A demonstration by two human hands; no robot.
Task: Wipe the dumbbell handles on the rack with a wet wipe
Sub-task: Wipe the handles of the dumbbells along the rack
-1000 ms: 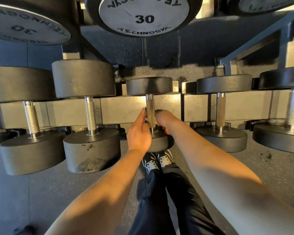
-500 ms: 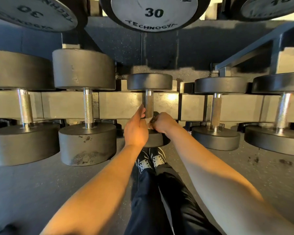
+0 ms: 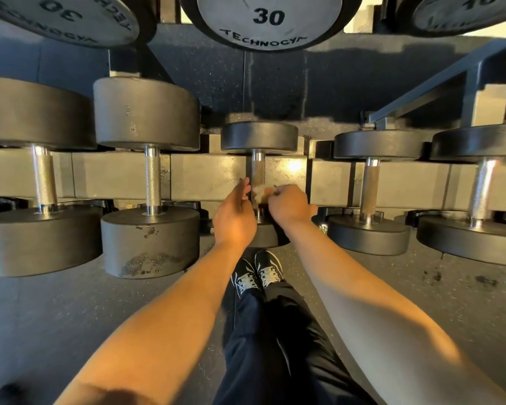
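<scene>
Right hand (image 3: pixel 289 207) now off the dumbbell handle (image 3: pixel 257 173), pinching wet wipe (image 3: pixel 260 190) beside it; left hand (image 3: pixel 234 217) fingers loosened, straight.

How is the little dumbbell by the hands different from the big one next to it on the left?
The middle dumbbell has thinner, smaller heads; the left neighbour dumbbell has fat ones with scuffed patches. The right hand holds a wipe at the middle handle; the neighbour's handle is bare. Both are black with metal handles.
</scene>
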